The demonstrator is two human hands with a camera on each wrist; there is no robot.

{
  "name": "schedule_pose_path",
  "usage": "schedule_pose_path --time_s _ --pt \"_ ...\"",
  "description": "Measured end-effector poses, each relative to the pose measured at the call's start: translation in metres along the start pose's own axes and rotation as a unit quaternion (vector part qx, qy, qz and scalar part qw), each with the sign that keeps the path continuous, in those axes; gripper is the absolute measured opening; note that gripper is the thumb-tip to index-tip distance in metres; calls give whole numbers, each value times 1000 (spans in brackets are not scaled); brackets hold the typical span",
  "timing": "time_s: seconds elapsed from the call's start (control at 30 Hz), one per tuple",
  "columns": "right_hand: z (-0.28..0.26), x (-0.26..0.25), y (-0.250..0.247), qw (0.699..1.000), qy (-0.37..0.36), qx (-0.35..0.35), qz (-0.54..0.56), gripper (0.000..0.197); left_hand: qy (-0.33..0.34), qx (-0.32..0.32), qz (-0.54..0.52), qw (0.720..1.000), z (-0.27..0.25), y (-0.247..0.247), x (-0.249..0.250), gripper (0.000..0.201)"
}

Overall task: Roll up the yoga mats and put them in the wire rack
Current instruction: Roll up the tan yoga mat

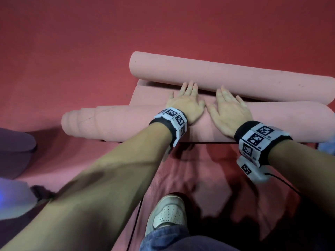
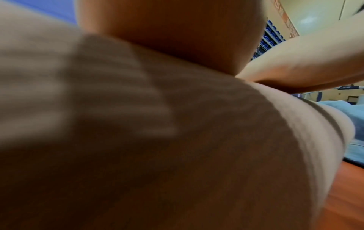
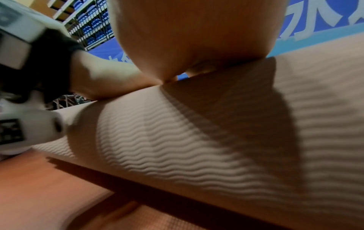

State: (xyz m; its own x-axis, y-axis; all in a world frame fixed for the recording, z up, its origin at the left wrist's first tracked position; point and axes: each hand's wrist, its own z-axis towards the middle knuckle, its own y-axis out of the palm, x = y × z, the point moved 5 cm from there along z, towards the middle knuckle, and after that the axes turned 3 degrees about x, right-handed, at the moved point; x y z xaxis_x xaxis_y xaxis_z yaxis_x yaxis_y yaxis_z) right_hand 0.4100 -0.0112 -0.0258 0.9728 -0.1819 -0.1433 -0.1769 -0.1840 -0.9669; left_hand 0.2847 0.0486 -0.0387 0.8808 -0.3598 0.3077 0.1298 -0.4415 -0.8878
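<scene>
A pink yoga mat lies on the red floor, rolled from both ends. The near roll [image 1: 112, 122] is thick and uneven at its left end; the far roll [image 1: 226, 78] lies just beyond, with a narrow flat strip [image 1: 148, 95] between them. My left hand [image 1: 186, 100] and right hand [image 1: 228, 107] press flat side by side on top of the near roll, fingers straight and reaching toward the far roll. In the right wrist view the mat's wavy ribbed surface [image 3: 197, 147] fills the frame under my palm [image 3: 193, 34]. The left wrist view is blurred mat [image 2: 157, 155].
My shoe [image 1: 167, 212] and jeans stand on the red floor [image 1: 72, 42] behind the roll. A purple mat [image 1: 14, 153] lies at the left edge. A wire rack with blue items [image 3: 92, 23] stands far behind in the right wrist view.
</scene>
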Motion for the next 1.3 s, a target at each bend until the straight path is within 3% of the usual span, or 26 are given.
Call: schedule_pose_path --time_s 0.3,0.57,0.8,1.03,1.1,1.23,1.3 --pt "14 -1 -3 996 56 -69 -6 74 17 52 6 998 -7 -2 4 63" --pt "35 2 -4 995 68 -77 10 81 54 135 69 987 -39 5 2 67" --pt "47 4 -7 997 51 -51 3 81 67 24 131 989 -38 8 -3 134" --pt "27 10 -8 999 -26 -13 -31 77 16 -21 171 985 -17 -4 -2 167" --pt "22 12 -10 997 -54 -46 -40 90 11 -27 180 983 -15 -5 -1 169" --pt "12 12 -7 979 -94 -111 -141 144 14 -24 184 982 -18 0 0 160" --pt "9 11 -4 974 -90 -97 -186 151 23 4 182 983 -20 2 -2 155"
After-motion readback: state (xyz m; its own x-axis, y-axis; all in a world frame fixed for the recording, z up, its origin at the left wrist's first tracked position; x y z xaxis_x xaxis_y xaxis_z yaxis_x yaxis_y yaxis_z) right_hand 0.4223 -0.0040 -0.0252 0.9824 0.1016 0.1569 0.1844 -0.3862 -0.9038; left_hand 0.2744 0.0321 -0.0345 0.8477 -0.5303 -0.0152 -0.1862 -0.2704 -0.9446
